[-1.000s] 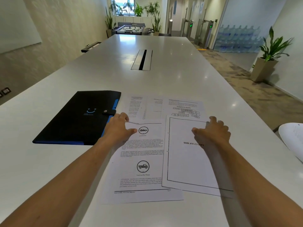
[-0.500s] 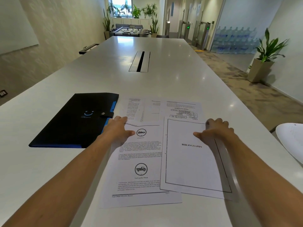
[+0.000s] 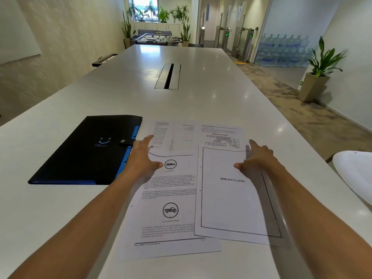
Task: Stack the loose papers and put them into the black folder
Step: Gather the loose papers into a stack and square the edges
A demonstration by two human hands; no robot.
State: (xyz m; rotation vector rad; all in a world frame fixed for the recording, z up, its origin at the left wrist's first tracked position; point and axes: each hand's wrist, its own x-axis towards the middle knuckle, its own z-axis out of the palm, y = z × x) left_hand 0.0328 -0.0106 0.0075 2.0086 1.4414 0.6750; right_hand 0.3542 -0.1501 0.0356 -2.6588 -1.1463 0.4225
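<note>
Several loose printed sheets lie spread on the white table (image 3: 201, 101). The near left one carries car and truck icons (image 3: 171, 198); a framed "BIBLIOGRAPHY" page (image 3: 231, 194) overlaps its right side. Behind them lie a text page (image 3: 161, 135) and a diagram page (image 3: 219, 135). A black folder (image 3: 86, 152) with blue edges lies shut to the left, its snap strap fastened. My left hand (image 3: 143, 158) rests open at the icon page's top left corner, fingers toward the text page. My right hand (image 3: 255, 160) is open over the bibliography page's top right corner.
A metal cable slot (image 3: 168, 76) is set into the table's middle. A white curved chair back (image 3: 356, 174) stands at the right edge. A potted plant (image 3: 318, 77) stands on the floor to the right; a foosball table (image 3: 157, 39) is beyond the far end.
Both hands have opened their fingers and reached slightly farther toward the back sheets. The right hand shifted right, uncovering the word BIBLIOGRAPHY. The papers and folder stay in place.
</note>
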